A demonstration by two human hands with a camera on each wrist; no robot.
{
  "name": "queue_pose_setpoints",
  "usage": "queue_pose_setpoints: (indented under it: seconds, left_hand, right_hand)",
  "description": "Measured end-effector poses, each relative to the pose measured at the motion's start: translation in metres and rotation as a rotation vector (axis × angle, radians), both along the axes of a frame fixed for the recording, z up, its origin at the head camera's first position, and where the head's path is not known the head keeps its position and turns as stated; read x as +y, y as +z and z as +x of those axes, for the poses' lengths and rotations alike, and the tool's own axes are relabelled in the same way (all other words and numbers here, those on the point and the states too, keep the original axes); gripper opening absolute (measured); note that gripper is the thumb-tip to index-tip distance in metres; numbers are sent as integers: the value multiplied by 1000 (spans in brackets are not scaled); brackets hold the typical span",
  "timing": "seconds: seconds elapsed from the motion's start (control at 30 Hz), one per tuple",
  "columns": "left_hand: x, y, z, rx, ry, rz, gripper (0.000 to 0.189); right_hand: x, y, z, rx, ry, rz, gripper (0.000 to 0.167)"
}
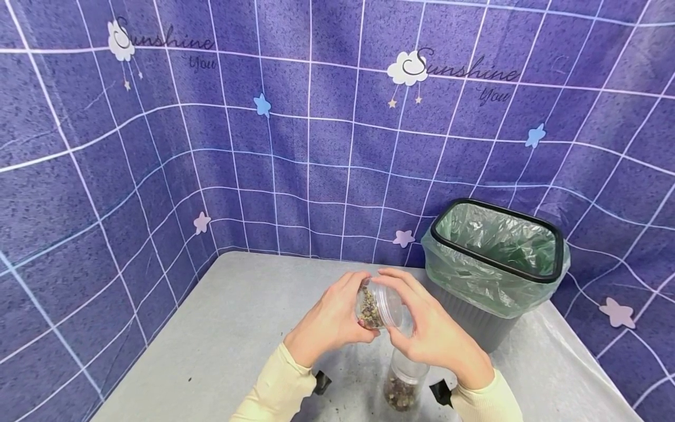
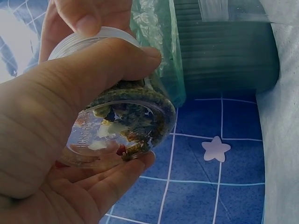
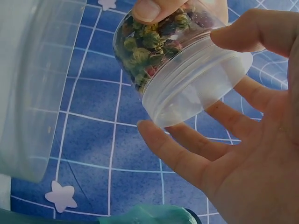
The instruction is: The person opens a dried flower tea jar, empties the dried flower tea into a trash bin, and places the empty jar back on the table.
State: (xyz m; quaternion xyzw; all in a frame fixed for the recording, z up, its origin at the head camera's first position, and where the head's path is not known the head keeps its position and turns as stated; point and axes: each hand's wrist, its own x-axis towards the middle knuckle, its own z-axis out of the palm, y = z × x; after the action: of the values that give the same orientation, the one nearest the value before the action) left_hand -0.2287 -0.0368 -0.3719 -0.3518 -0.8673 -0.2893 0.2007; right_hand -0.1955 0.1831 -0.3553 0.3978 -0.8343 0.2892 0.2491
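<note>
A clear plastic jar (image 1: 369,308) of dried flower buds is tilted nearly on its side above the table, its lid end to the right. My left hand (image 1: 332,313) grips the jar's body, thumb on one side and fingers on the other. On the jar sits a translucent screw lid (image 3: 201,91). My right hand (image 1: 432,319) holds this lid by its rim, thumb and fingers spread around it. Raised lettering shows on the jar's bottom (image 2: 88,133) in the left wrist view. Just below my right hand stands a second clear jar (image 1: 402,391), with dark dried pieces in its lower part.
A grey bin (image 1: 464,316) lined with a green bag (image 1: 485,293) stands at the table's right, behind my right hand. The pale grey table (image 1: 232,328) stretches out to the left. Purple grid-patterned cloth (image 1: 327,146) hangs behind and on both sides.
</note>
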Motion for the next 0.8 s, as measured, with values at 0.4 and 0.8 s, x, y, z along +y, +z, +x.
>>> queue_pose_setpoints:
  seconds: [0.4, 0.8]
  left_hand:
    - [1, 1, 0, -15, 6, -14, 93]
    - [1, 1, 2, -28, 15, -16, 91]
  right_hand:
    - [1, -2, -2, -3, 32, -9, 84]
    - [4, -1, 0, -88, 49, -22, 88]
